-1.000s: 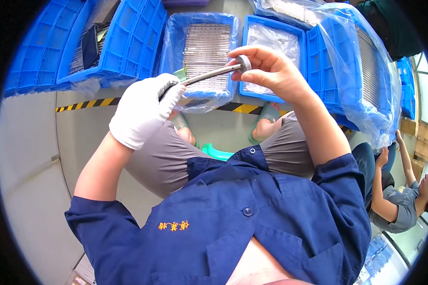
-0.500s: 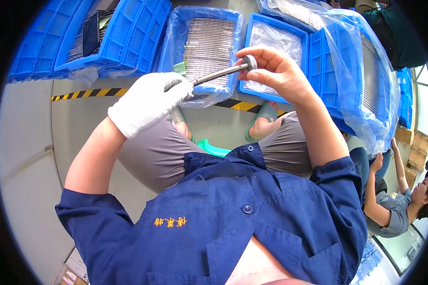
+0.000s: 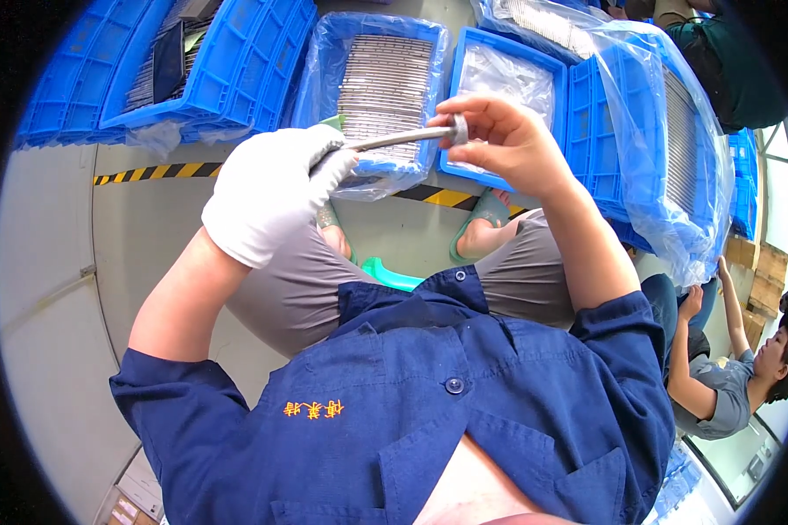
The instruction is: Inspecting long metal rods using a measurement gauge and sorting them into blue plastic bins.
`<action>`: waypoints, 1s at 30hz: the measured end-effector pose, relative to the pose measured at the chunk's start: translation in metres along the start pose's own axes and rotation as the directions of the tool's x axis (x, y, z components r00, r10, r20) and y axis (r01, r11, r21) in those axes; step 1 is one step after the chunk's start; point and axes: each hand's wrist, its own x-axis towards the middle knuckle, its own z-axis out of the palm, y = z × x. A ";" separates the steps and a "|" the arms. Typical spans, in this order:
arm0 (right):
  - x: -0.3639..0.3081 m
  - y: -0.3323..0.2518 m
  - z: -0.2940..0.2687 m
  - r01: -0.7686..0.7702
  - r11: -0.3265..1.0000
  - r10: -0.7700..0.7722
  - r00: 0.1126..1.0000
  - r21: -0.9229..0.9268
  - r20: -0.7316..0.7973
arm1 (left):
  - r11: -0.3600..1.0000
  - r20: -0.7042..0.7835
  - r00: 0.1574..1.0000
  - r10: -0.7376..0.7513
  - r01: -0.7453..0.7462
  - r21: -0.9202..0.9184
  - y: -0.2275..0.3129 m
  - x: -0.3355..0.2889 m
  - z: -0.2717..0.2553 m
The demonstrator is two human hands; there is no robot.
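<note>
My left hand (image 3: 271, 188), in a white glove, is closed round a slim grey metal rod (image 3: 403, 137). The rod slopes slightly up to the right, over the blue crates. A thick round metal collar (image 3: 459, 130), a little blurred, sits at its right end. My bare right hand (image 3: 517, 149) curls round this collar, thumb below and index finger above. Behind the rod, a lined blue crate (image 3: 303, 96) holds stacked metal rods (image 3: 385, 79). A bit of green (image 3: 335, 123) shows beside my glove.
Right of it stands a blue crate (image 3: 562, 96) with clear plastic inside. Blue crates (image 3: 263, 61) stand at the left; a plastic-draped crate (image 3: 622, 131) is at the right. Black-and-yellow tape (image 3: 175, 173) crosses the floor. A person (image 3: 718, 385) crouches at the far right.
The collar end of the rod has dropped slightly, and the rod lies flatter. My left glove has turned, its knuckles rising, while my right hand stays by the collar.
</note>
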 end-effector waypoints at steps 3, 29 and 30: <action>-0.003 0.000 0.008 0.000 0.994 -0.002 1.000 -0.107 -0.013 | 0.996 -0.018 0.998 0.054 -0.053 0.065 0.002 0.000 0.002; 0.002 0.003 0.011 -0.310 0.827 0.361 0.932 0.469 -0.020 | 0.652 -0.163 0.815 0.556 -0.307 0.693 -0.008 0.016 -0.027; 0.001 0.003 0.012 -0.308 0.826 0.359 0.933 0.472 -0.019 | 0.636 -0.157 0.812 0.562 -0.302 0.710 -0.010 0.015 -0.023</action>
